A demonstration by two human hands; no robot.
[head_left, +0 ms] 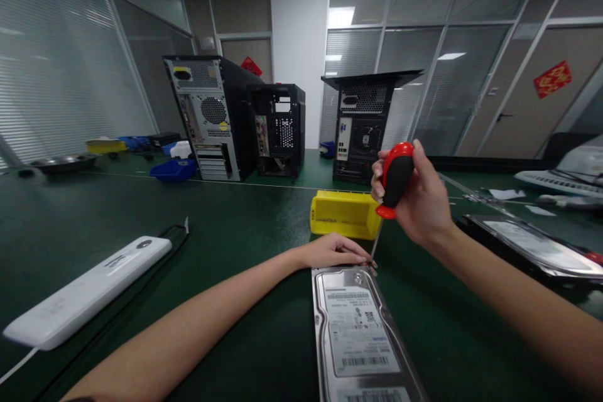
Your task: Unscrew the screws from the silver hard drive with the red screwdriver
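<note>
A silver hard drive (360,333) with a white label lies on the green table in front of me, its near end cut off by the picture's bottom. My left hand (333,251) is closed over the drive's far edge, fingertips at its far right corner. My right hand (424,204) grips the red and black handle of a screwdriver (397,179). The shaft slants down to that same corner, close to my left fingertips. Whether the tip sits in a screw is too small to tell. A yellow bin (346,213) stands just beyond my left hand.
Three computer cases, a large one (240,116), a smaller one (280,129) and one with a raised top panel (360,129), stand behind. A white power strip (94,292) lies left, near a blue bin (173,169). Another hard drive (532,242) is at right.
</note>
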